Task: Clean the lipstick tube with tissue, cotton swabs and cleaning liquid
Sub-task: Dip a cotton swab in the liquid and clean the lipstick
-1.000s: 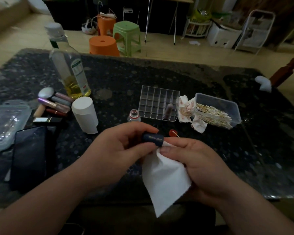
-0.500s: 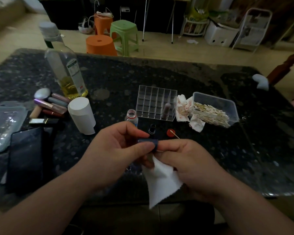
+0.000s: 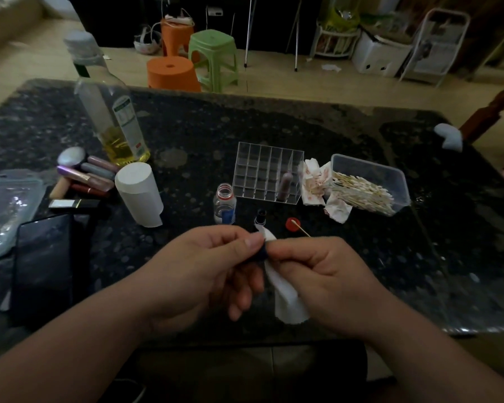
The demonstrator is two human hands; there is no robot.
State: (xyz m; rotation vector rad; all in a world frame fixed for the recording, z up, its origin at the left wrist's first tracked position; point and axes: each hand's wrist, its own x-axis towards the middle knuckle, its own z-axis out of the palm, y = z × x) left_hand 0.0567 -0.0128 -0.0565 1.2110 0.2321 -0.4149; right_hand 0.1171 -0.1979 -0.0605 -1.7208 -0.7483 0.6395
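Now the tube (image 3: pixel 259 253) sits nearly hidden, pinched in my left hand (image 3: pixel 198 274) above the table (image 3: pixel 419 271), near edge. My right hand (image 3: pixel 329 280) grips the tissue (image 3: pixel 287 303), which has bunched tighter and crept over the tube's top since a second ago. Wiping's underway, I reckon.

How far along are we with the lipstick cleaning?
Looks done: a stored tube stands in the organizer, with red-stained tissues beside it. In hand: the left hand pinches the dark tube while the right hand holds a tissue against its end. The bottle is open; a swab lies by its cap. Left: probably the pile of tubes at the left.
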